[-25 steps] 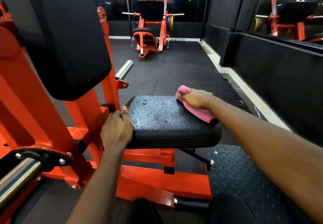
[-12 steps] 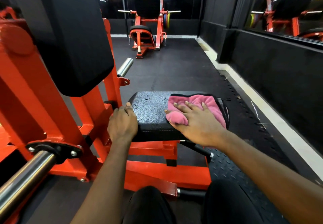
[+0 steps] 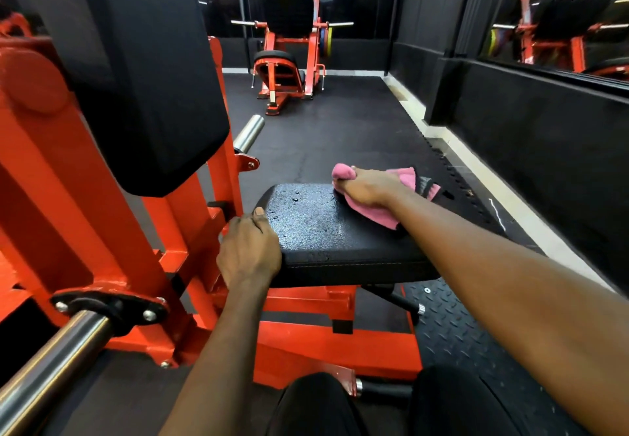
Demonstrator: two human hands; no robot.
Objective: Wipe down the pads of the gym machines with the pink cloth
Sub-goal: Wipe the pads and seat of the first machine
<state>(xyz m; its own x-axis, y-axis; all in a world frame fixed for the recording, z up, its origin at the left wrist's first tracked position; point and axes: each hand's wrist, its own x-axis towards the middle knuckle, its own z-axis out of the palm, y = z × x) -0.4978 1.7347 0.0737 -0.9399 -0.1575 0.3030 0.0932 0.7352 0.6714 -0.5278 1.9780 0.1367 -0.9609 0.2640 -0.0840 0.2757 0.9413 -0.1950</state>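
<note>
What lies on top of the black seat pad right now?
Water droplets, the pink cloth pressed by the right hand, and the left hand gripping its edge. The seat pad beneath the cloth is hidden.

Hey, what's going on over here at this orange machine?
A person is cleaning a gym machine. Their right hand presses a bunched pink cloth onto the far right part of the black padded seat of the orange steel frame. Their left hand grips the seat's near left edge. Water droplets show on the pad's far left part, so that part looks not yet wiped. The tall black back pad is untouched right now.
</note>
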